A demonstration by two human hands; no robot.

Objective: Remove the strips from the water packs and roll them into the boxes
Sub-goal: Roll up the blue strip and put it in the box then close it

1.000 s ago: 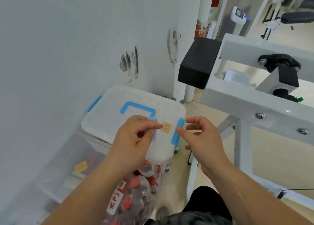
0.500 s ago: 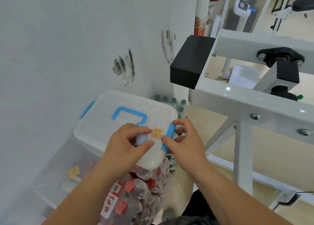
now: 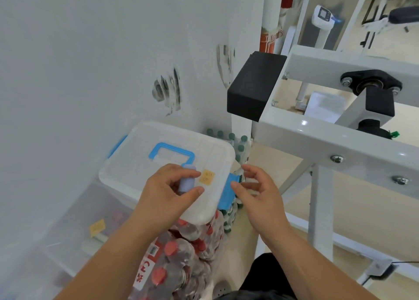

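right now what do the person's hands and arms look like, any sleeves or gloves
The left hand and right hand are bare: no gloves, rings, watch or bands show. The left forearm and right forearm are bare too, with no sleeve down to the picture's edge. A black garment shows low between them.

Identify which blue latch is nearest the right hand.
The right-edge latch, beside the thumb of the right hand; the other latch sits on the lid's left edge by the wall.
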